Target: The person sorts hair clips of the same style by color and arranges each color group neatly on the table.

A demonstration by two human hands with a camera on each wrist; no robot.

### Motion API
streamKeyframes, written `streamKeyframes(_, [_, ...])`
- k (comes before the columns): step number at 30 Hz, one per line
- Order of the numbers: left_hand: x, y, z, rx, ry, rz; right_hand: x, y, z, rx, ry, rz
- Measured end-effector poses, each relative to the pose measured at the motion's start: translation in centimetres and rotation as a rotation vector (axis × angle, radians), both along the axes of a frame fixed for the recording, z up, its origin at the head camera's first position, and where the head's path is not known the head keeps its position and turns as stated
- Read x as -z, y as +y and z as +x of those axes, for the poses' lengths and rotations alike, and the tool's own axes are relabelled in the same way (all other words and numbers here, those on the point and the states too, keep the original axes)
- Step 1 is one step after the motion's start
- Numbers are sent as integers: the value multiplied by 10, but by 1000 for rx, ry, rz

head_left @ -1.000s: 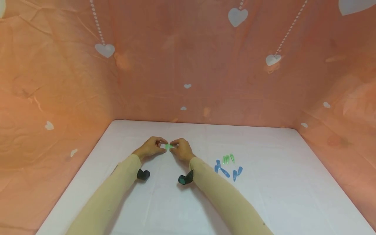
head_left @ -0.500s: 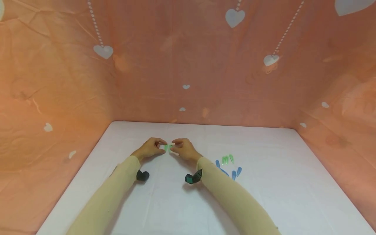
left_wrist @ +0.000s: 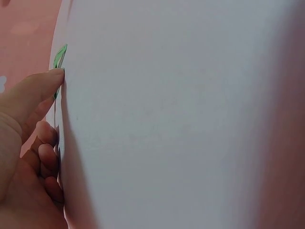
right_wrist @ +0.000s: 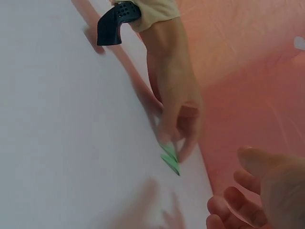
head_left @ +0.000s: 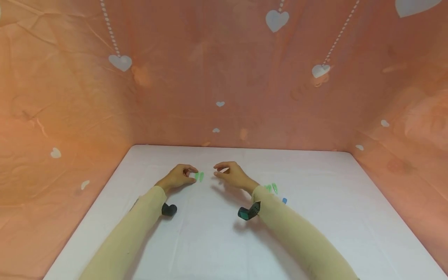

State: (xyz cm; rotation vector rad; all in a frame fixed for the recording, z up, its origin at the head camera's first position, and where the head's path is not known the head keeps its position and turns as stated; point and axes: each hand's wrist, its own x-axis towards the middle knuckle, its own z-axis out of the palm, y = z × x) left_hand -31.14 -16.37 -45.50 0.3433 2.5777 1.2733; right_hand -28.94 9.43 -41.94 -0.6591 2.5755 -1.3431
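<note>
Two green snap hair clips lie side by side on the white table, left of its middle. My left hand [head_left: 177,176] pinches the nearer green hair clip [head_left: 196,177] by its ends, between thumb and a fingertip. The other green hair clip [head_left: 201,177] lies just to the right, apart from the fingers. In the left wrist view, the thumb partly hides the green clip [left_wrist: 60,55]. My right hand [head_left: 233,176] is raised a little over the table, right of the clips, thumb and fingers parted with nothing between them. In the right wrist view, this right hand [right_wrist: 267,191] enters at lower right.
More green hair clips [head_left: 274,188] lie on the table [head_left: 196,241] past my right forearm. One blue hair clip [head_left: 284,200] shows beside the sleeve, which covers the area next to it. Orange cloth [head_left: 175,109] with white hearts stands behind the table.
My right hand has let go of a green hair clip beside the other one and drawn away to the right. Its sleeve now covers most blue clips. The left hand has stayed almost in place.
</note>
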Motion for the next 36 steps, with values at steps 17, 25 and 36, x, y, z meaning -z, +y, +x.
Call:
streamKeyframes(17, [-1, 2, 1, -6, -23, 9, -26, 77, 16, -6, 80, 36])
streamKeyframes(25, [-1, 3, 1, 0, 5, -7, -23, 116, 22, 19, 98, 60])
streamKeyframes(36, [4, 0, -4, 12, 33, -24, -2, 167, 28, 133, 23, 133])
